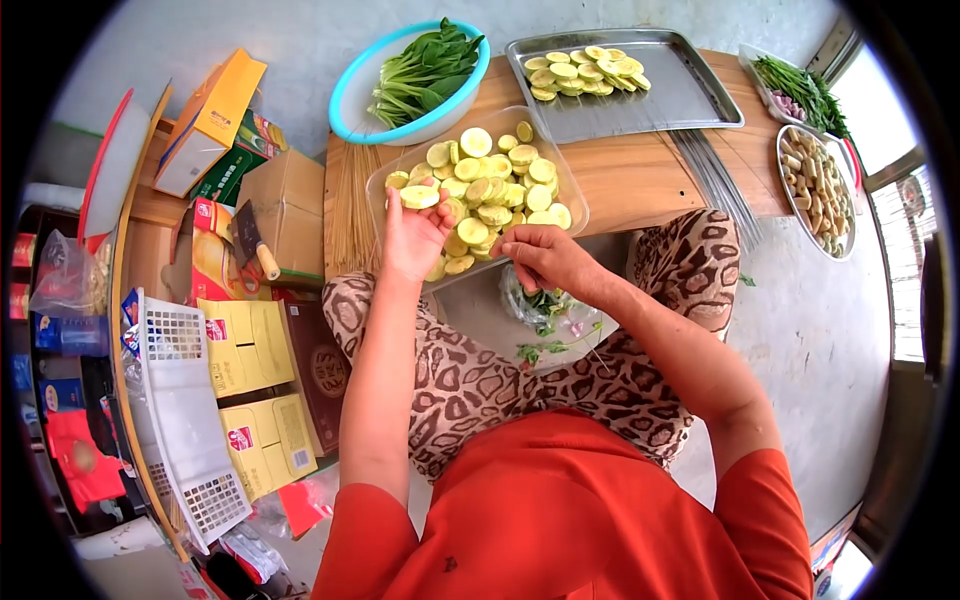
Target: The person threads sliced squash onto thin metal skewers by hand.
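Observation:
My left hand [418, 235] is closed around a pale yellow-green squash slice [419, 197], over the left side of a clear plastic tub [578, 205] heaped with similar slices [495, 190]. My right hand [545, 258] is pinched at the tub's near edge; what its fingers hold is too small to make out. Thin wooden sticks [350, 200] lie left of the tub. Behind it, a metal tray [690, 95] carries more slices [585, 72], with sticks poking out of them. Grey metal skewers [715, 175] lie on the wooden table [640, 180].
A blue-rimmed basin [345, 110] holds leafy greens [430, 75]. At the right stand a plate of small rolled pieces [815, 190] and a tray of green stalks [795, 90]. Boxes [250, 340], a cleaver [255, 242] and a white basket [185, 410] are at the left. A plastic bag [525, 305] lies below.

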The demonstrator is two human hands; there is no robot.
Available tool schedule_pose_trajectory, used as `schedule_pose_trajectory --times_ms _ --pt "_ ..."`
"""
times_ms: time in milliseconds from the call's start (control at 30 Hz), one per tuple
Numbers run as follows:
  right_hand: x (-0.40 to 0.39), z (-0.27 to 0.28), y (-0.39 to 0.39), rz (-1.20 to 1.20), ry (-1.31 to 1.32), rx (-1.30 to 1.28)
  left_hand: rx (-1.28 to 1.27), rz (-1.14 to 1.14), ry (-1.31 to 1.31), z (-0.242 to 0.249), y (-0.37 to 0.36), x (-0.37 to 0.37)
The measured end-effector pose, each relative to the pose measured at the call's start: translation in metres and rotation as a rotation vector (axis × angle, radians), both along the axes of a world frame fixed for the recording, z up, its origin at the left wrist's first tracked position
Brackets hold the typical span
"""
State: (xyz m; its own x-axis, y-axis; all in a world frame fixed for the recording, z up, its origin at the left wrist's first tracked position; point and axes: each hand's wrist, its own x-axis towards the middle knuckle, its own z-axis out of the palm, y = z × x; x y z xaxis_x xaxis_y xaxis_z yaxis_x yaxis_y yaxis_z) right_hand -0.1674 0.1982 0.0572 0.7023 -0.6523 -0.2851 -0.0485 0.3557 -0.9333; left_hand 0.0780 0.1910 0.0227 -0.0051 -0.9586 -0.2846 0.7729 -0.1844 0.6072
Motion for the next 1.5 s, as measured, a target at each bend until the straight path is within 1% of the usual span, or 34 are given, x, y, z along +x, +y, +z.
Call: schedule_pose_trajectory --times_ms 100,233,300,600,1233,1500 --pt "0.005 0.000 0.004 0.034 -0.008 0.023 -0.032 0.031 0.081 -0.007 -0.005 -0.010" --pt "0.007 0.002 0.003 0.048 0.001 0.024 -0.008 0.033 0.128 -0.016 -0.007 -0.015" --pt "0.008 0.004 0.004 0.037 -0.006 0.027 -0.057 -0.032 0.218 -0.020 -0.008 -0.015" --pt "0.015 0.004 0.003 0.048 0.038 0.005 -0.092 -0.077 0.241 -0.023 -0.009 -0.022" --pt "0.019 0.000 0.004 0.025 0.039 -0.001 -0.104 -0.064 0.277 -0.018 -0.009 -0.028" --pt "0.024 -0.004 0.005 -0.004 0.018 0.051 -0.084 -0.056 0.264 -0.015 -0.006 -0.037"
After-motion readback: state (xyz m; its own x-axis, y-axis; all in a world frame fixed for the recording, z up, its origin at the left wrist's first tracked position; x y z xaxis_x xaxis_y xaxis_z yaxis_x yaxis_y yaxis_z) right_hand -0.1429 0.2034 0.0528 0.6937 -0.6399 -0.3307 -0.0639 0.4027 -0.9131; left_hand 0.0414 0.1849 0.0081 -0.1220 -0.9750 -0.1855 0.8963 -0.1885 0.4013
